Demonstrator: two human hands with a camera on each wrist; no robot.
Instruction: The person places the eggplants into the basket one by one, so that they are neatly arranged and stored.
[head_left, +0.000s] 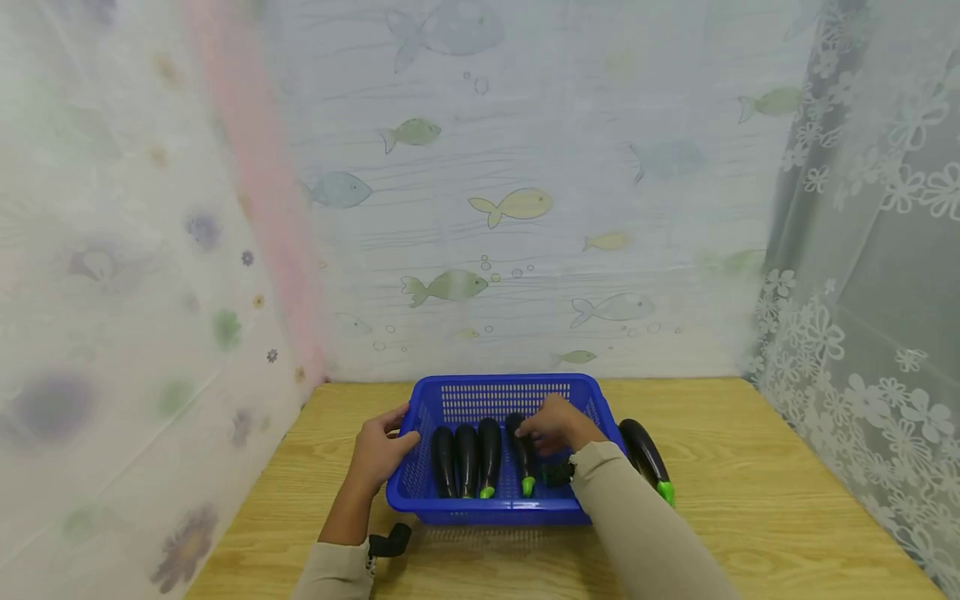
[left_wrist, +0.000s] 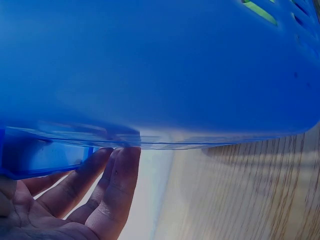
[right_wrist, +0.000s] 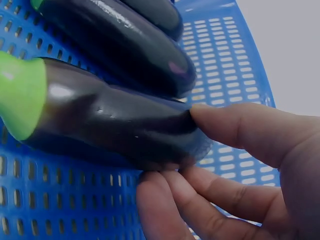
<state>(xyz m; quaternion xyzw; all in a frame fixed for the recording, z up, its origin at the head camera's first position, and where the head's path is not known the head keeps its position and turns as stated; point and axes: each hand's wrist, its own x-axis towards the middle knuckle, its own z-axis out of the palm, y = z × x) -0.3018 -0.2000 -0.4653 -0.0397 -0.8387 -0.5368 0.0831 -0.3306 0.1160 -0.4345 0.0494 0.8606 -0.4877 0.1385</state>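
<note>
Basket (head_left: 491, 505), blue and slotted, sits on the wood-grain counter (head_left: 352, 417) in the head view. Three eggplants (head_left: 467, 462) lie side by side in its left half, stems toward the near wall. A fourth eggplant (head_left: 522, 458), green cap also toward the near side, lies inside just right of them with a gap between. The right hand (head_left: 555, 423) grasps this one near its far, blunt end, while the left hand (head_left: 381, 450) grips the basket's left rim, thumb on top and fingers around the outside. Beyond the right wall, at least one more eggplant (head_left: 647, 458) rests on the counter, partly hidden by the right sleeve (head_left: 645, 517). A fish-print sheet (head_left: 525, 167) hangs behind. From the left wrist, the basket's smooth blue side fills the upper part, and the left hand's fingertips meet the underside of its rim; a bit of green shows through a slot at the upper right. From the right wrist, the pinch is plain: thumb on one side of the dark skin, fingers on the other, two neighbouring eggplants close by over the slotted blue plastic.
</note>
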